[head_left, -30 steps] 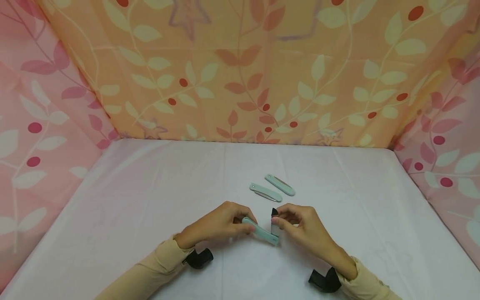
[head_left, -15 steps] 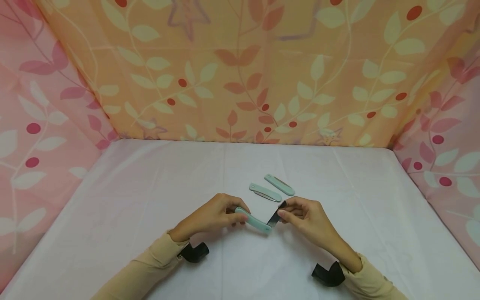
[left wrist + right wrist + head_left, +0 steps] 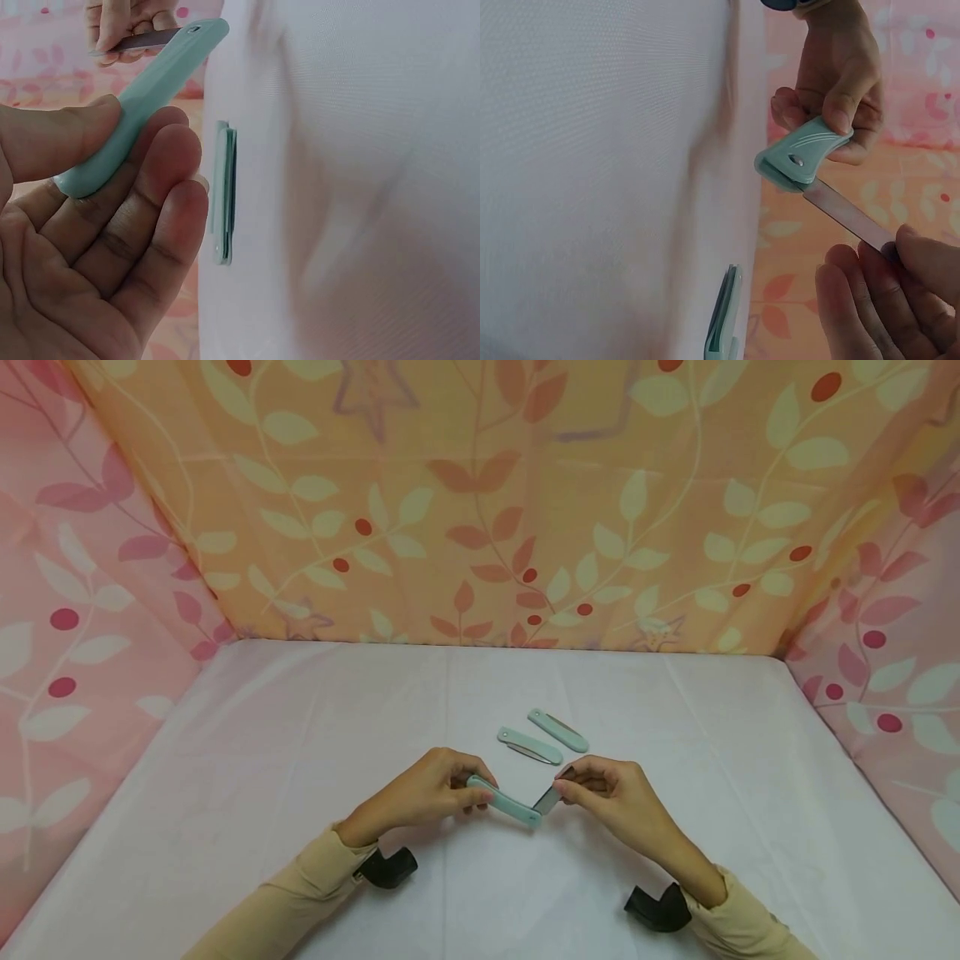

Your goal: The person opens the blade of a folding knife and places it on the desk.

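Clamped in left hand point(image 3: 438, 787): pale-green knife handle point(image 3: 512, 807), above white cloth point(image 3: 300, 735). Pinched in right hand point(image 3: 617, 787), right of handle: blade point(image 3: 548, 800), angled out. Beyond handle, lying on cloth: two closed knives point(image 3: 529, 745), side by side. Farther beyond handle: leaf-print curtain point(image 3: 480, 502).

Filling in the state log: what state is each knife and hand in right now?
Held knife: open, blade swung out at an angle to the handle.
Nearer loose knife: folded, not held.
Farther loose knife: folded, not held.
Left hand: grips the handle.
Right hand: pinches the blade near its free end.
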A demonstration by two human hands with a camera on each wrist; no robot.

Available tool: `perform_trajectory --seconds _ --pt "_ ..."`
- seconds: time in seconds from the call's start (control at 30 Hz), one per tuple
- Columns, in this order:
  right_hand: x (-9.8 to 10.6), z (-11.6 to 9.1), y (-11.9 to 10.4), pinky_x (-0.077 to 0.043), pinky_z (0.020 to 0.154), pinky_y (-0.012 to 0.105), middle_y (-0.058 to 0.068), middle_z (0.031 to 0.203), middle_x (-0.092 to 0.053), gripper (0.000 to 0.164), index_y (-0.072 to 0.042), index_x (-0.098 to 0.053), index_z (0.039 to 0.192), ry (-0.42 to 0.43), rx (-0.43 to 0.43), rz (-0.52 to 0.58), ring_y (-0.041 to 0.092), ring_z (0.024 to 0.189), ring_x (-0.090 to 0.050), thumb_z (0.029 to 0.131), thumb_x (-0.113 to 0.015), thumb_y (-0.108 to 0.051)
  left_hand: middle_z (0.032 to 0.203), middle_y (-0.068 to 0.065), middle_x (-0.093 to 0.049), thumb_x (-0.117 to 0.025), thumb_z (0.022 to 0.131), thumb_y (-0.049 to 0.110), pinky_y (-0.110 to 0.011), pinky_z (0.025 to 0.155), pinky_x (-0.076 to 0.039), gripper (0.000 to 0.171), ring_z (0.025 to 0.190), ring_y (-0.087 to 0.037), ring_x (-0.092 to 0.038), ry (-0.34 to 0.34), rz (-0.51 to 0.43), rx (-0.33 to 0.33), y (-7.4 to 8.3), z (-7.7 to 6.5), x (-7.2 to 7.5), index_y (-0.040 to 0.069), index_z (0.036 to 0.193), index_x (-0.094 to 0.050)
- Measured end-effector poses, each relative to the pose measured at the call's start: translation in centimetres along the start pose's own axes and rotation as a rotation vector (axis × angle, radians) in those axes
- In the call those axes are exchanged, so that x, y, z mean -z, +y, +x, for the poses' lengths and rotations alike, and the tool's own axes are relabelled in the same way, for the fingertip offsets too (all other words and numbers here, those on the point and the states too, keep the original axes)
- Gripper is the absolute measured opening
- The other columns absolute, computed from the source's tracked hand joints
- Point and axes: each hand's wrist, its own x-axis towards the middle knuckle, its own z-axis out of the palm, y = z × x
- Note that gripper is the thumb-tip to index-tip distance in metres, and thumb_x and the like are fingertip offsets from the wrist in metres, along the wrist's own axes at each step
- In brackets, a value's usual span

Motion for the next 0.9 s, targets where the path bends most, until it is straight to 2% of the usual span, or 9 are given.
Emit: perform_trajectory --seconds 0.27,0.47,0.7,0.8,0.9 --pt "0.4 0.0 0.2 -0.060 0.067 0.034 0.009 0.084 -0.075 0.010 -0.002 -0.070 0.096 -0.020 0.043 -0.020 0.019 0.074 -0.074 0.092 -0.070 -0.011 0.084 -0.012 -0.074 -0.068 0.094 0.015 -0.023 0.059 -0.051 0.010 0.067 -0.017 -0.066 0.007 -0.019 -0.011 0.3 0.0 0.1 0.008 0.099 -0.072" --pt "1.1 0.3 0.6 -0.060 0.068 0.033 0.008 0.082 -0.074 0.010 -0.002 -0.070 0.094 -0.035 -0.008 -0.027 0.019 0.074 -0.074 0.092 -0.071 -0.012 0.085 -0.014 -0.074 -0.069 0.094 0.017 -0.025 0.065 -0.053 0.011 0.071 -0.026 -0.069 0.069 -0.047 0.027 0.1 0.0 0.5 0.009 0.100 -0.072" --pt "1.8 0.5 1.1 -0.060 0.071 0.033 0.015 0.084 -0.074 0.014 0.004 -0.069 0.095 -0.094 -0.065 0.022 0.020 0.076 -0.074 0.091 -0.071 -0.010 0.087 -0.020 -0.073 -0.068 0.094 0.015 -0.042 0.072 -0.059 0.014 0.076 -0.032 -0.071 0.097 -0.123 0.063 -0.4 0.1 1.0 0.006 0.104 -0.072" --pt "2.1 0.6 1.3 -0.060 0.071 0.033 0.019 0.086 -0.074 0.017 0.006 -0.068 0.096 -0.127 -0.105 0.050 0.020 0.076 -0.074 0.091 -0.071 -0.010 0.089 -0.023 -0.073 -0.066 0.095 0.014 -0.041 0.074 -0.059 0.016 0.077 -0.034 -0.071 0.108 -0.177 0.071 -0.8 0.1 1.2 0.004 0.106 -0.071" --pt "2.3 0.6 1.4 -0.060 0.071 0.033 0.021 0.087 -0.073 0.019 0.006 -0.068 0.096 -0.152 -0.133 0.055 0.020 0.077 -0.074 0.091 -0.071 -0.011 0.092 -0.026 -0.073 -0.065 0.096 0.012 -0.035 0.075 -0.059 0.018 0.079 -0.038 -0.071 0.120 -0.224 0.060 -1.0 0.2 1.3 0.000 0.109 -0.069"
